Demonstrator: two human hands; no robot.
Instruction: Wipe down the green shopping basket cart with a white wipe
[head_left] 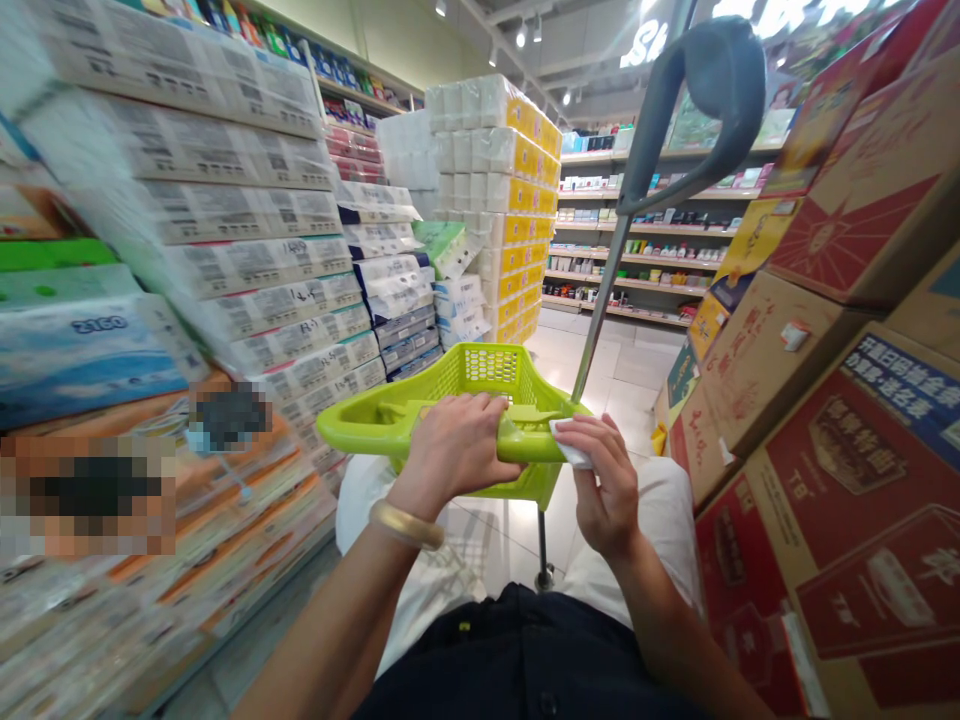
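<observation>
A lime-green plastic shopping basket is tilted in front of me, its open mesh facing away. My left hand, with a gold bangle on the wrist, is wrapped over the basket's near rim. My right hand presses a small white wipe against the rim's right end, fingers closed on it. A grey pull handle on a metal rod rises from the basket to the upper right.
Stacked tissue and paper packs line the left side. Red and brown cartons are piled on the right. A tower of toilet-roll packs stands ahead, with store shelves beyond a tiled aisle.
</observation>
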